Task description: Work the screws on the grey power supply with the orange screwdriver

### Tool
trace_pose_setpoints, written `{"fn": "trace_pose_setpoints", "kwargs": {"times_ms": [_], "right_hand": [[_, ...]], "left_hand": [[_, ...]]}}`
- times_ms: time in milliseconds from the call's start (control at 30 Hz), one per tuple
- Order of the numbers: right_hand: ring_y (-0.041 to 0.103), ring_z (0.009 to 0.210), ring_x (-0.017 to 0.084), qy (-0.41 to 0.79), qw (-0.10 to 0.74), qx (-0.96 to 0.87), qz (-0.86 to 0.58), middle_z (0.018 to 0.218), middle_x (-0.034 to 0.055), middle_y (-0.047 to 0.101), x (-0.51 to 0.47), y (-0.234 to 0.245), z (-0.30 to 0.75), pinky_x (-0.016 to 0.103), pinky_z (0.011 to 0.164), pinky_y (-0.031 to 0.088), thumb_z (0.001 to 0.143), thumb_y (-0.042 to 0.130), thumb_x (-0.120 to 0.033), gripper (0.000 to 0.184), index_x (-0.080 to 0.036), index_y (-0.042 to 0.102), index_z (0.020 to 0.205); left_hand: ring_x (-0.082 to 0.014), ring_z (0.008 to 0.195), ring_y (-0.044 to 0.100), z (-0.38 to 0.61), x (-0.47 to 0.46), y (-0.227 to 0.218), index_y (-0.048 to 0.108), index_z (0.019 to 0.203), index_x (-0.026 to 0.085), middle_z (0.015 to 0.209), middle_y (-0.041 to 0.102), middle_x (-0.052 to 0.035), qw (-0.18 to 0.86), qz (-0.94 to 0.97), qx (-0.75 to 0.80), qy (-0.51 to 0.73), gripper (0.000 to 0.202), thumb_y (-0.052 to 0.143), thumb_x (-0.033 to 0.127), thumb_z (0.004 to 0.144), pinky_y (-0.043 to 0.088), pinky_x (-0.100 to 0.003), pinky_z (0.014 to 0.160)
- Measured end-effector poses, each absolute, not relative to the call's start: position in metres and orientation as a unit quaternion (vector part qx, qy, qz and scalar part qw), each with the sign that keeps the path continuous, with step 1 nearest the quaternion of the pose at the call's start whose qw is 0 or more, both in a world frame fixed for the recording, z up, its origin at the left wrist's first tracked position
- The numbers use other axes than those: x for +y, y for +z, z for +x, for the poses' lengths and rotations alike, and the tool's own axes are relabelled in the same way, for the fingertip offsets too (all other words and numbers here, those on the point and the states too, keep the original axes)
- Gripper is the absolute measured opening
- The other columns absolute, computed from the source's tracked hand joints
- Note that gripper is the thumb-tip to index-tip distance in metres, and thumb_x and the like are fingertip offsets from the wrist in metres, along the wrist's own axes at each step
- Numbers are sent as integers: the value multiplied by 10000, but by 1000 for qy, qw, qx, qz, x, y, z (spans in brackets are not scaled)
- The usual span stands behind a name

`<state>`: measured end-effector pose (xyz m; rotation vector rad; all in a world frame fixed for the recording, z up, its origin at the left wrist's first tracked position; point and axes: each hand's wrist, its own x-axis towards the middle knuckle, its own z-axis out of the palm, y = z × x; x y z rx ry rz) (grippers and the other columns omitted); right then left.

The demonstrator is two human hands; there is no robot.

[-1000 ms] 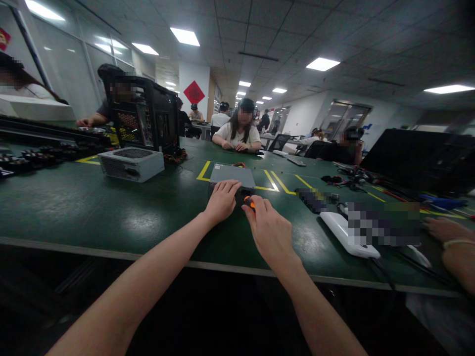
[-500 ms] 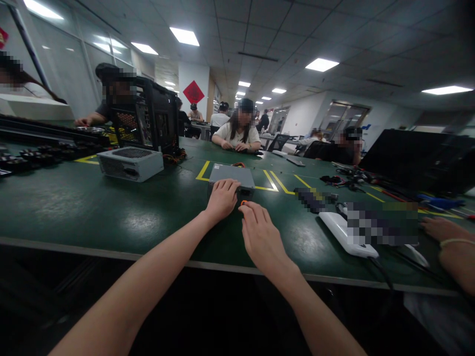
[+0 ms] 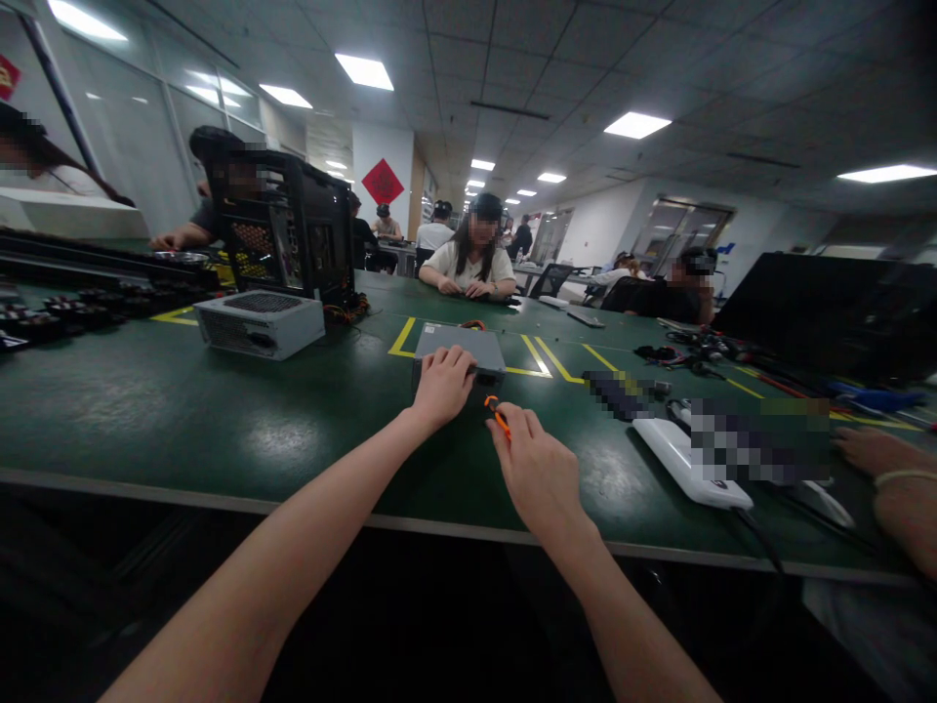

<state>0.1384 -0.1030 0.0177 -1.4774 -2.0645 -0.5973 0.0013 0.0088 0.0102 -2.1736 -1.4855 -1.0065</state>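
A grey computer power supply (image 3: pixel 465 342) lies on the green table in front of me, with its socket side facing me and coloured cables behind it. My left hand (image 3: pixel 444 386) holds its near edge, the fingers over the top. Just right of it, my right hand (image 3: pixel 540 459) is closed around an orange-and-black hand tool (image 3: pixel 499 415). One end of the tool sticks out towards the power supply, apart from it. My fingers hide the rest, so its exact kind is unclear.
A second power supply (image 3: pixel 260 324) and an open black computer case (image 3: pixel 297 229) stand on the left. On the right are a white power strip (image 3: pixel 692 467), loose cables (image 3: pixel 684 356) and a black monitor (image 3: pixel 827 317). A co-worker's hand (image 3: pixel 868 451) rests at the right edge; another person (image 3: pixel 472 259) sits opposite.
My right hand has moved slightly right and down, away from the power supply, and more of the orange-and-black tool shows. My left hand stays on the power supply.
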Motion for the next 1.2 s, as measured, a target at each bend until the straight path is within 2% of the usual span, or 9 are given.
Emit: {"fn": "trace_pose_setpoints", "kwargs": {"times_ms": [67,200,367,433,533,600,767,967,1200], "right_hand": [[590,666,167,-212,274,-759,-551,922,77,593,-104,16,137,263,524,438,885,335,-343,295,-173,487,1071],[571,925,187,-216,260,-817,-467,1198,131,487,-106,12,130,290,737,471,863,346,-168,281,-154,462,1119],[600,654,148,-226,299,-760,-531,1011,82,584,-102,13,126,248,510,455,892,317,-283,261,-175,494,1052],[604,671,160,-206,320,-747,-546,1000,83,581,-102,13,127,245,484,449,889,322,-308,269,-173,488,1052],[587,905,194,-180,318,-789,-494,1204,137,477,-105,8,127,281,650,497,875,315,-200,281,-154,457,1113],[580,929,193,-184,295,-810,-472,1267,150,429,-107,3,126,312,720,493,866,299,-147,310,-154,450,1137],[610,700,164,-186,318,-757,-540,1033,119,581,-107,0,125,282,585,485,889,327,-297,283,-158,505,1060],[581,909,190,-140,327,-797,-488,1242,162,422,-109,-4,122,328,712,498,863,307,-165,312,-158,448,1141],[624,696,193,-92,357,-731,-574,936,99,617,-108,4,128,269,527,435,892,299,-369,317,-158,492,1030]], "left_hand": [[-226,955,441,1,9,11,514,957,219,1013,522,-46,162,-760,-523,-349,150,444,245,828,325,-371,803],[-224,951,437,1,9,10,508,973,217,1017,519,-47,170,-761,-519,-351,162,444,230,825,322,-367,805],[-212,966,430,0,8,7,504,999,221,1032,517,-44,162,-763,-517,-353,183,419,214,837,315,-358,834],[-211,973,427,0,7,6,504,1011,223,1038,513,-44,158,-764,-516,-354,195,421,215,836,312,-356,845],[-211,982,424,-1,8,6,501,1025,224,1044,507,-50,156,-766,-511,-357,211,425,210,829,309,-358,858],[-213,984,424,-1,8,5,502,1025,223,1045,507,-51,158,-767,-506,-362,216,425,199,824,313,-359,860],[-220,988,424,-2,8,4,498,1040,218,1043,511,-51,158,-768,-505,-362,241,442,181,809,314,-364,874],[-219,999,418,-1,7,4,497,1052,220,1053,511,-50,157,-768,-505,-362,249,438,188,813,314,-362,885],[-217,997,418,-1,8,3,494,1044,221,1042,512,-45,164,-765,-502,-368,245,440,177,809,316,-360,885]]}}
